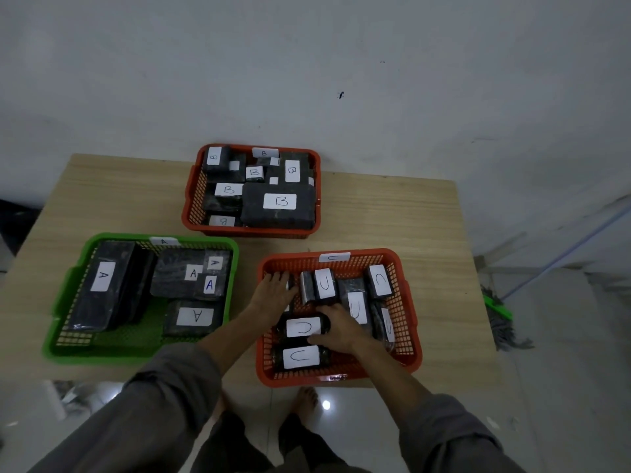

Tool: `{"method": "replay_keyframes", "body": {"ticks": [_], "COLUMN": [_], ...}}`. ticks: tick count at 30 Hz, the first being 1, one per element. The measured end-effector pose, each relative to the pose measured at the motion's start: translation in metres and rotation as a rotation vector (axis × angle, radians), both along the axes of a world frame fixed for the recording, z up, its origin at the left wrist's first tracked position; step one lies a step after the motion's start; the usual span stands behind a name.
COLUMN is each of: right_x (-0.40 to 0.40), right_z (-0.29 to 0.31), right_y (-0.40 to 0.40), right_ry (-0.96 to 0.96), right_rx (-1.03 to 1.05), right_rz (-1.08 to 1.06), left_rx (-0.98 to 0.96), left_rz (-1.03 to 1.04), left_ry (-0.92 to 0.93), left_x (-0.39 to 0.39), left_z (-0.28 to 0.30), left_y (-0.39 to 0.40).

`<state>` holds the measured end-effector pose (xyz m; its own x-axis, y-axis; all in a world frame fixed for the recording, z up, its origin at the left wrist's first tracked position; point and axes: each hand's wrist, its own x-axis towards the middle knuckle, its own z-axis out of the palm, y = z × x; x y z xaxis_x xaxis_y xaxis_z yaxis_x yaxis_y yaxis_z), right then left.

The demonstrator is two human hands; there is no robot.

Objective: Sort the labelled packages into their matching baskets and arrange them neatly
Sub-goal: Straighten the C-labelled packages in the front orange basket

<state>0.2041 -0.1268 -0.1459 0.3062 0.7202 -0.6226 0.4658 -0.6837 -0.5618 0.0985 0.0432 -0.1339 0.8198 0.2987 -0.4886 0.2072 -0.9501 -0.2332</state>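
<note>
Both hands work inside the orange plastic mesh basket (406,322) at the wooden table's (426,213) front right corner. The left hand (273,291) lies flat, fingers straight, on a mostly hidden package at the basket's left wall. The right hand (338,327) grips a black wrapped package labelled C (302,326) near the basket's front left.

Single head cam on me, wide-angle, looking forward and steeply down from close above the table (392,213), wall at 12 o'clock, my feet at 6, my arms entering from 6; no second view.
</note>
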Motion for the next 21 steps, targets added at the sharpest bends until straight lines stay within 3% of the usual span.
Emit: {"method": "replay_keyframes", "body": {"ticks": [7,11,18,21], "right_x": [-0.008,-0.012,-0.015,-0.01], "right_z": [-0.011,-0.013,-0.014,-0.009], "right_y": [0.006,0.013,0.015,0.02], "right_ry": [-0.032,-0.036,-0.079,-0.209], "right_rx": [0.016,0.015,0.062,0.122], "right_rz": [0.004,0.032,-0.091,-0.275], "left_rx": [-0.01,0.005,0.136,0.101], "left_rz": [-0.034,-0.163,-0.325,-0.341], "left_ry": [-0.049,0.032,0.056,0.043], "left_x": [0.004,0.005,0.019,0.025], "left_z": [0.006,0.004,0.011,0.016], "left_y": [0.011,0.017,0.021,0.028]}}
